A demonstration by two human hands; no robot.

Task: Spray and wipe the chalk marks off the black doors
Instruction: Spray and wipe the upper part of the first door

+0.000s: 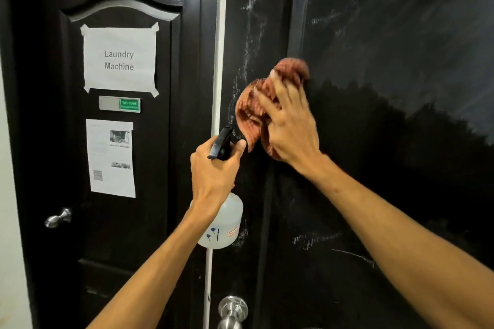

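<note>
Hands first, from the head camera: the left hand [213,168] is wrapped round the neck of a clear spray bottle [222,224], just under its black trigger head [220,143], holding it upright right in front of the white strip [219,61] that runs between the two black doors. The right hand [288,120] is a little to the right of that strip, fingers spread and bent over a bunched reddish cloth [251,112], pressing it against the right door [374,168]; hand and cloth are blurred. The two hands are close together but not touching.

Chalk marks [252,8] smear the right door just beside the strip, above the cloth, and more scribbles [312,239] lie lower down, further right of it. A round metal knob [232,307] sits at the strip's foot.

Left of the strip, the left door [53,141] carries a taped "Laundry Machine" sign [119,60], a green plate [120,104], a printed sheet [111,157] and a lever handle [57,218].
</note>
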